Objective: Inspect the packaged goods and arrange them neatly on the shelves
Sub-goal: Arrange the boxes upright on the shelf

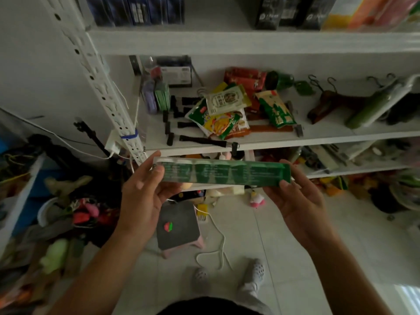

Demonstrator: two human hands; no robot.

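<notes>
I hold a long green and white box [221,172] level in front of the white shelf unit, its printed side toward me. My left hand [142,193] grips its left end between thumb and fingers. My right hand [300,201] grips its right end the same way. On the middle shelf [318,135] behind lies a loose heap of snack packets [227,112], green, yellow and red, overlapping one another.
The top shelf [227,42] carries dark boxes and an orange carton. Hangers, a green bottle and black clips lie beside the packets. A pink stool [179,228] with a dark seat and a white cable sit on the tiled floor. Clutter fills the left side.
</notes>
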